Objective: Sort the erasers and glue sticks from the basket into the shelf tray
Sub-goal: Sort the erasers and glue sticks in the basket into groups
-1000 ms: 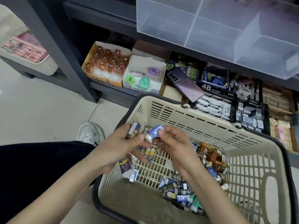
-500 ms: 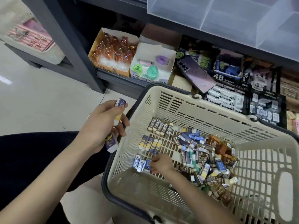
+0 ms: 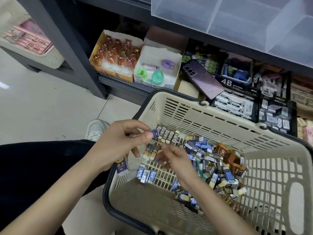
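The left hand (image 3: 116,146) grips two purple-sleeved erasers (image 3: 155,133), one pinched at its fingertips. The right hand (image 3: 174,158) is blurred above the beige basket (image 3: 203,119), its grasp unclear. An eraser heap (image 3: 211,165) fills the basket's 3 o'clock side. The clear shelf tray (image 3: 220,17) sits at 1 o'clock.

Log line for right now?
left hand: grips purple erasers | right hand: over basket, grip unclear | contents: eraser rows, loose pile
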`<state>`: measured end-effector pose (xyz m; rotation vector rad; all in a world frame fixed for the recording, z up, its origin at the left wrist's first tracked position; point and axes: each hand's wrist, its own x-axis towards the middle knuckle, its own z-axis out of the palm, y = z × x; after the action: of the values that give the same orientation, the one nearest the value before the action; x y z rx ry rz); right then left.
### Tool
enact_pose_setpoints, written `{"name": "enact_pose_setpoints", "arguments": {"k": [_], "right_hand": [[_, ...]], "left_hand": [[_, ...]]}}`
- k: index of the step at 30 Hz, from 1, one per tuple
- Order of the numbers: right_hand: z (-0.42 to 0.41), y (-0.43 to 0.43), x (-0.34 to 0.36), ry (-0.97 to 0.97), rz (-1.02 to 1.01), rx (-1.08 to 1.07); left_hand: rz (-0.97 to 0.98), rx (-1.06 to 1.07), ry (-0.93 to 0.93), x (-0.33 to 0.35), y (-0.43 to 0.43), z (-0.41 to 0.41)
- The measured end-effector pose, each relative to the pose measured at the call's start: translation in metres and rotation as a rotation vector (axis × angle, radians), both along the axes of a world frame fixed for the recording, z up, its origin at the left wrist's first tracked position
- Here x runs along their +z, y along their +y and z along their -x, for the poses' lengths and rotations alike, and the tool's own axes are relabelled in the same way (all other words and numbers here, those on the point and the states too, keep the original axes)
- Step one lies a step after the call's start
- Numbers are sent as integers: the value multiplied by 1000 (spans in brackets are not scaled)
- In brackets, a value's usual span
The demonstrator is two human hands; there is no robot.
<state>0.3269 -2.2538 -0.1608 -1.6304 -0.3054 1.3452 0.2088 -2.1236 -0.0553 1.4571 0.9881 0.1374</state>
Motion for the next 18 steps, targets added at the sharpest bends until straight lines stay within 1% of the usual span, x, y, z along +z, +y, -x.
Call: {"name": "enact_pose_setpoints", "arguments": {"k": [1,2,3,5,7,8,9,11,12,13,14,15,16,17,18], "right_hand": [[-3,2,21,133,-105,-80],[-5,3,38,193,-184,-100],[-5,4,51,191,-238,-78],[-6,4,65,101,-276,-5],[-6,2,66,40,-253,59],[-8,-1,63,60,-229,58],[-11,-3,59,108,-195,18],[-22,-11,43,257,-85,-153],[-27,-16,32,338,-18,-248],[-32,-19,21,408,50,-330],[-35,-22,9,463,113,-387],[-37,-25,-2,495,171,-409],[-36,-26,-12,507,224,-395],[-34,-26,-21,499,275,-355],[-31,-26,-29,476,321,-301]], "left_hand": [[-12,-17,14,-2,-2,0],[-22,-33,34,-3,-4,0],[-38,-56,58,-4,-5,-1],[-56,-121,99,-8,-9,-1],[-64,-176,117,-10,-12,-1],[-72,-175,125,-11,-14,-1],[-97,-156,134,-12,-14,0],[-150,-84,164,-9,-15,-1],[-108,-10,171,-6,-15,-3],[22,98,164,-4,-14,-4],[234,231,137,-2,-14,-7],[454,343,108,0,-13,-10],[628,423,91,3,-14,-12],[718,449,88,2,-14,-12],[763,455,88,2,-14,-13]]}}
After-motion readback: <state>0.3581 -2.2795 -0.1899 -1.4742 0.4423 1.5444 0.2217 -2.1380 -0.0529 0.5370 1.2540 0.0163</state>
